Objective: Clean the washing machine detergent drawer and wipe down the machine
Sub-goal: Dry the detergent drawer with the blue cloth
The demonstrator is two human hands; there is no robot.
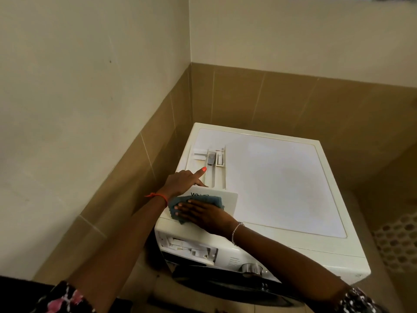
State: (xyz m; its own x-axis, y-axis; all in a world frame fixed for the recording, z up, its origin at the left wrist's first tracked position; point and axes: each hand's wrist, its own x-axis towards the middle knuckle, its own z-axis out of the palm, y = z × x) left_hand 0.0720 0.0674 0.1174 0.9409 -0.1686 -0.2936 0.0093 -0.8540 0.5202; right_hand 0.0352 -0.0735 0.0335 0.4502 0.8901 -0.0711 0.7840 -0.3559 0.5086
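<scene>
White plastic, the drawer (219, 175) is out of its slot and lies on top of the washing machine (282, 181), near the front left corner, its compartments facing up and its front panel towards the person; a blue-grey cloth (174, 204) is spread over the left part of that panel, half covering the printed lettering; the right hand (203, 214) lies flat on the cloth, fingers straight and together, pressing it down. The left hand (180, 182) rests on the left side of the drawer; its forefinger (200, 173) is stretched out straight, the thumb (200, 184) touches the drawer, and the other fingers are hidden, so I cannot tell whether it is grasping the drawer or only steadying it. An orange thread (158, 195) circles the left wrist; a beaded bracelet (235, 231) circles the right. Below, on the machine's front, the slot (187, 247) gapes open; a silver dial (251, 268) sits to its right, above the dark door (225, 283). Brown tiles (270, 102) line the walls behind and beside the machine, with cream paint above them.
</scene>
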